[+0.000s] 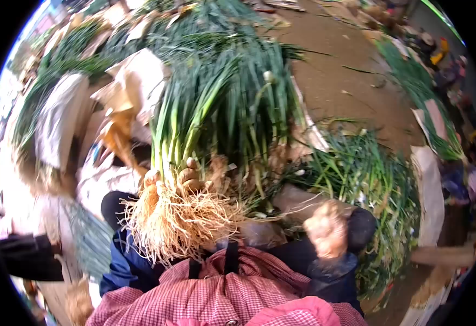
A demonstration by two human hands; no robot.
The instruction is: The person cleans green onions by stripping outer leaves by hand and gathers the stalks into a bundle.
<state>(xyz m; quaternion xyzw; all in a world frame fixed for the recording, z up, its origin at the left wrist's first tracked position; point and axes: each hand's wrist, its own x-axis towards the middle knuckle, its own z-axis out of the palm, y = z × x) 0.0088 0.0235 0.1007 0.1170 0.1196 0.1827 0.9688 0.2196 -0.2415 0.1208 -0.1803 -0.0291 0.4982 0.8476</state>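
Observation:
My left hand [189, 176] is closed around a bunch of green onions [175, 144] just above the roots; its fingers show on both sides of the stalks. The bunch has long green leaves pointing away from me and a thick mass of pale, stringy roots [183, 223] hanging over my lap, hiding my left wrist. My right hand [327, 229] is off to the right above my knee, apart from the bunch and somewhat blurred. Its fingers look curled closed, and what they hold, if anything, cannot be made out. A thin strand runs from the roots toward it.
A large pile of green onions [238, 81] lies right in front of me. Loose leaves and trimmings [368, 190] are heaped at my right. Pale sacks [64, 119] lie at the left, near another person's dark sleeve [28, 255]. Bare brown ground [346, 81] stretches beyond.

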